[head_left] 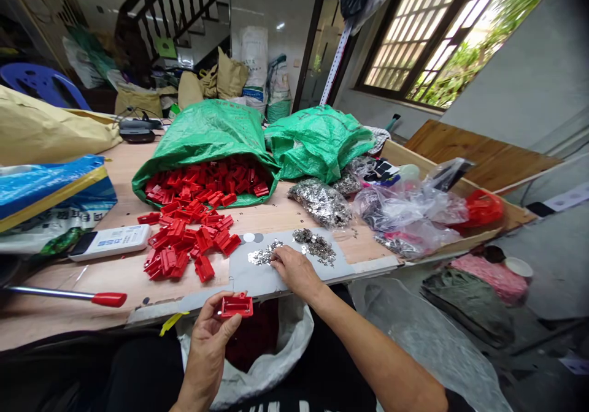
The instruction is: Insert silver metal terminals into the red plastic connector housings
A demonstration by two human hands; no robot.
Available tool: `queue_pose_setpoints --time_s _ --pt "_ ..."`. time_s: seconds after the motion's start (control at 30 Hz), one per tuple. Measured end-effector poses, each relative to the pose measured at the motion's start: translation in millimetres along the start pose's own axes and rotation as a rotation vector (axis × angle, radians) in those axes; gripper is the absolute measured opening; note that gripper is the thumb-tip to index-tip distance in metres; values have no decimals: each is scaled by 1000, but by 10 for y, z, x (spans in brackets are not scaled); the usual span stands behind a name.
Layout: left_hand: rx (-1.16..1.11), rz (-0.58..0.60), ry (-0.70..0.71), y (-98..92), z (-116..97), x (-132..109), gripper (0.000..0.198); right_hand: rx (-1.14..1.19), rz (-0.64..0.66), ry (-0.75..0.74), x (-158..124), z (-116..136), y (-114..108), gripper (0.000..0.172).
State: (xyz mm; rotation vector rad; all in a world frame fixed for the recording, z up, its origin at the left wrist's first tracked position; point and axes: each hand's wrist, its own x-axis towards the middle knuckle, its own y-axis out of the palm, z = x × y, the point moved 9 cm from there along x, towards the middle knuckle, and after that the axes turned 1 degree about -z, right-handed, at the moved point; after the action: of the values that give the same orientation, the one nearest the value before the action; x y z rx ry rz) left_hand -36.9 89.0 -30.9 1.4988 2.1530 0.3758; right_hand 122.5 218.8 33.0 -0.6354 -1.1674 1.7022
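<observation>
In my left hand is a red plastic case, its hollow side facing me, held between thumb and fingers above an open white sack. My right hand reaches down to a heap of small shiny metal pieces on a grey sheet. Its fingertips are pinched together at the heap's edge; whatever is between them is too small to make out. A second, darker heap of metal pieces lies to the right. Loose red cases are piled left of the sheet.
A green woven sack spills red cases onto the table; another green sack stands beside it. A bag of metal parts and several plastic bags lie right. At left are a white box-shaped device and a red-handled lever.
</observation>
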Motion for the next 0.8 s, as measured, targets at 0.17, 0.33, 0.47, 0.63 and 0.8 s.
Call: queue_pose_setpoints --time_s 0.17,0.33,0.47,0.63,0.8 --pt "-31 -25 -8 30 -39 -15 44 103 -33 -42 -4 11 -48 10" --pt "-44 -43 -26 66 -49 -14 47 122 -79 -36 -27 -50 -78 13" --pt "-53 -44 -22 110 -43 -7 46 144 -119 -38 -20 -53 -105 9" --pt "-224 -29 49 217 -30 53 43 230 -150 -133 13 -101 -43 19" --pt "-279 51 103 230 92 305 51 292 -232 -214 201 -403 86 26"
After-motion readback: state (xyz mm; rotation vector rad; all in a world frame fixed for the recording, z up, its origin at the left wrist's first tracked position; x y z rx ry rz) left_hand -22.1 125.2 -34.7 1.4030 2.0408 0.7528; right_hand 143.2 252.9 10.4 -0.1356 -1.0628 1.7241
